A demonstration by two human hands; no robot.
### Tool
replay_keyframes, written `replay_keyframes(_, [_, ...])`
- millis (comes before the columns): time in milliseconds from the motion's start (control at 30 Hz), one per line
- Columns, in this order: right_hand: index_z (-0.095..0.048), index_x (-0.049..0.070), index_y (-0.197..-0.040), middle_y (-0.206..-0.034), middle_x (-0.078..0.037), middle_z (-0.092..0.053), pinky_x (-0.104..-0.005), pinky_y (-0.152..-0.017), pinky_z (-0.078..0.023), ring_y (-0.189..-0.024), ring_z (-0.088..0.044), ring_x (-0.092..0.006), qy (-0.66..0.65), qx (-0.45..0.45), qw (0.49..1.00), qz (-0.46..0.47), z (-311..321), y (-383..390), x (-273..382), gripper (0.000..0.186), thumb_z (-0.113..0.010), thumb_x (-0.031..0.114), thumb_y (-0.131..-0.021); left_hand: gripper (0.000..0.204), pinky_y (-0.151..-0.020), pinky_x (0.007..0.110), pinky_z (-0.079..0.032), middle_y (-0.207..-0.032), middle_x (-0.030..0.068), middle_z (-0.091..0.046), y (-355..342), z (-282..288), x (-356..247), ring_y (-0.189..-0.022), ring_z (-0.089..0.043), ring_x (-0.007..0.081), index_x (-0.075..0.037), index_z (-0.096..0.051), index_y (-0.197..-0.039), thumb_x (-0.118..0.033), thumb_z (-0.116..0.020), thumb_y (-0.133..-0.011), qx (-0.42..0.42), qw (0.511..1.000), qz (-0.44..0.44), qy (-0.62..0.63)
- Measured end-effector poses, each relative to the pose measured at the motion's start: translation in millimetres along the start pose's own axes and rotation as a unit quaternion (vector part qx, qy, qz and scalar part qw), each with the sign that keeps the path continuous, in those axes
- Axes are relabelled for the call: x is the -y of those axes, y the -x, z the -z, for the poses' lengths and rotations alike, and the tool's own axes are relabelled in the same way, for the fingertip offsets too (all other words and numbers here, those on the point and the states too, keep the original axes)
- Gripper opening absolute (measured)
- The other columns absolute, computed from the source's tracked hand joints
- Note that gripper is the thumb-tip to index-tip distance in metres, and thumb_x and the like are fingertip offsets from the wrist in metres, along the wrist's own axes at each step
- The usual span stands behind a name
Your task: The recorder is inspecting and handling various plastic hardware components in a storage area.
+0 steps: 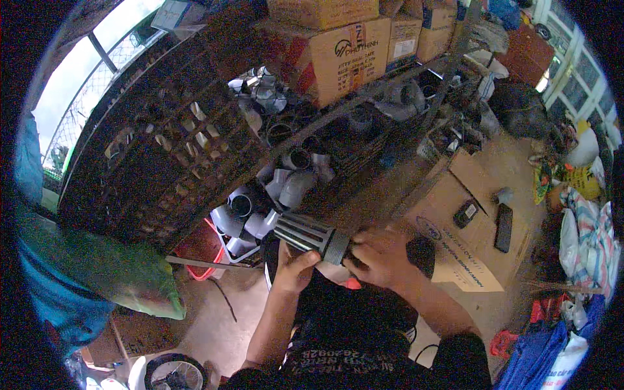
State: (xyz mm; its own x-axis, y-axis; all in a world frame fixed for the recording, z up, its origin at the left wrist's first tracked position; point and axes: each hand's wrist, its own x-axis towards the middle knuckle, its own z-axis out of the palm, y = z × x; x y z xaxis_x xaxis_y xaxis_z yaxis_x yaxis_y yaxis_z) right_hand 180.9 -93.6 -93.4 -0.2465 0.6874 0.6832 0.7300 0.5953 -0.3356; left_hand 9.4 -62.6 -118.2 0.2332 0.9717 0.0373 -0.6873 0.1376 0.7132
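Both hands are in front of my body, at a grey pipe strainer (302, 233). It is a cylinder with long slots and a finely ribbed collar (335, 248) at its right end. It lies tilted, the slotted end up and to the left. My left hand (296, 269) is closed round it from below, the thumb across its near side near the collar. My right hand (380, 257) is closed at the collar end, its bent fingers against the rim. Whatever else those fingers may hold is hidden. Just beyond, grey pipe elbows (298, 188) are heaped in a white crate (242, 261).
A dark rack (162, 149) with many small fittings stands left. Cardboard boxes (351, 62) are stacked at the back. Right of me, a flattened carton (448, 244) bears a phone (465, 213) and a black remote-like object (503, 227). A red basket (198, 250) sits beside the crate.
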Motion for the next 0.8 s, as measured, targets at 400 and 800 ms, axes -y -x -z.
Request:
replay_keyframes(400, [-0.059,0.011,-0.085,-0.085,-0.008,-0.057,-0.0400,-0.056,-0.046,-0.067,-0.055,-0.0284,0.109,-0.072,0.969,0.208,2,0,-6,0.029,-0.067,0.023,-0.060,0.048,-0.083,0.038,-0.048,-0.109,0.0081,-0.056,-1,3,15,-0.100,-0.055,0.0237,-0.004,-0.048,-0.112,-0.039,-0.059,-0.081,-0.029,0.982,0.154,0.104])
replay_keyframes(800, [-0.060,0.012,-0.091,-0.089,-0.006,-0.060,-0.0340,-0.061,-0.047,-0.074,-0.060,-0.0249,0.082,0.047,0.995,0.036,22,-3,7,0.038,-0.071,0.021,-0.056,0.056,-0.086,0.040,-0.046,-0.111,0.0083,-0.054,-3,10,21,-0.105,-0.052,0.0247,-0.007,-0.043,-0.119,-0.036,-0.064,-0.077,-0.004,0.975,0.198,0.099])
